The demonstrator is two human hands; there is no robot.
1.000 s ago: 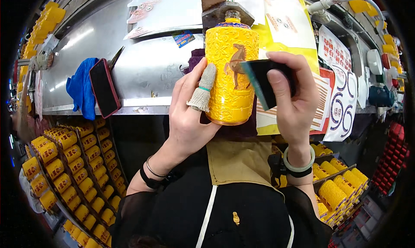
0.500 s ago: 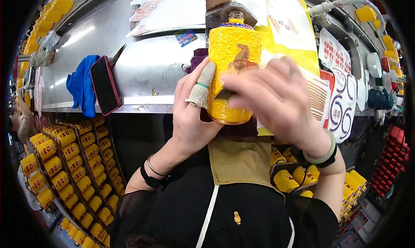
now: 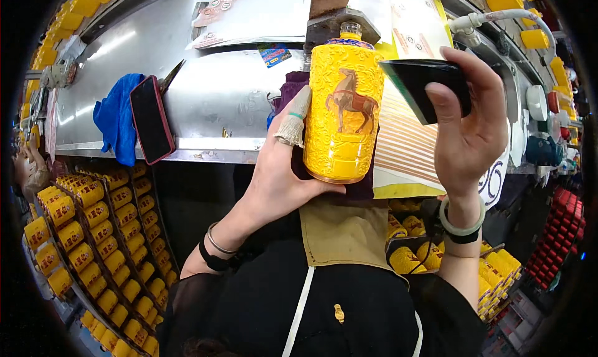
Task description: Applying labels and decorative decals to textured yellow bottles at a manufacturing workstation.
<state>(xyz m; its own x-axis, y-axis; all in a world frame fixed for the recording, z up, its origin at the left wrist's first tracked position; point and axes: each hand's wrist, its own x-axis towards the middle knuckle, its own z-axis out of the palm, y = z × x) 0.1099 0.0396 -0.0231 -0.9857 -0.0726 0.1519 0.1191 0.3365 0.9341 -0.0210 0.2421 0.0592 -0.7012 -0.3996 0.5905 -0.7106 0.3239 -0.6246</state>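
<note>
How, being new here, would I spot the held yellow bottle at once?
Find the metal bench; at its near edge, the left hand holds a yellow bottle whose clear neck points toward the bench's far side. Unlike the yellow containers racked at lower left, it is held; a brown horse shows on its side.

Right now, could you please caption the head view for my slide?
Left hand holds a yellow bottle; right hand, a black tool.

head view | left fisheye, head-worn | faces down | near, above metal workbench (image 3: 215,92)
</note>
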